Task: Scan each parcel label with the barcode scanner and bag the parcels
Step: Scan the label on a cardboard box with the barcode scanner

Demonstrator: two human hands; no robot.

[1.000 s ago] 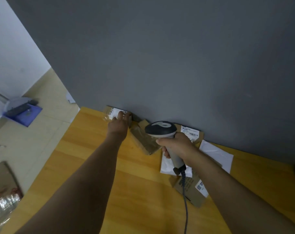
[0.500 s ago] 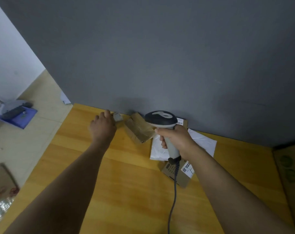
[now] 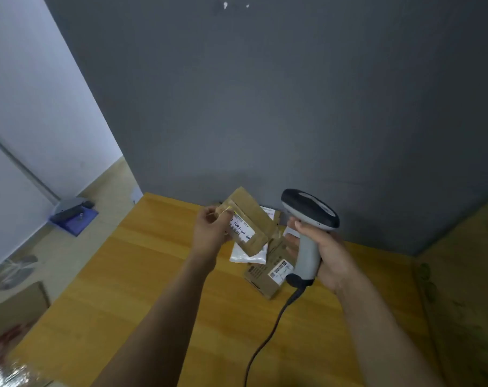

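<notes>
My left hand (image 3: 209,230) grips a small brown cardboard parcel (image 3: 251,216) lifted above the wooden table (image 3: 142,275), its white label (image 3: 241,227) facing me. My right hand (image 3: 323,250) holds the grey and black barcode scanner (image 3: 307,233) by its handle, just to the right of the parcel, head up. Its black cable (image 3: 268,336) runs down toward me. Under the lifted parcel lie a white mailer bag (image 3: 248,254) and another brown labelled parcel (image 3: 268,275) on the table.
A grey wall (image 3: 265,107) stands right behind the table. A large cardboard box (image 3: 466,275) sits at the right edge. To the left, on the floor, are a blue tray (image 3: 75,216) and a fan (image 3: 16,270).
My left hand has lifted the brown parcel off the table by the wall and turned its label toward me. The scanner has risen and tilted upright beside it.
</notes>
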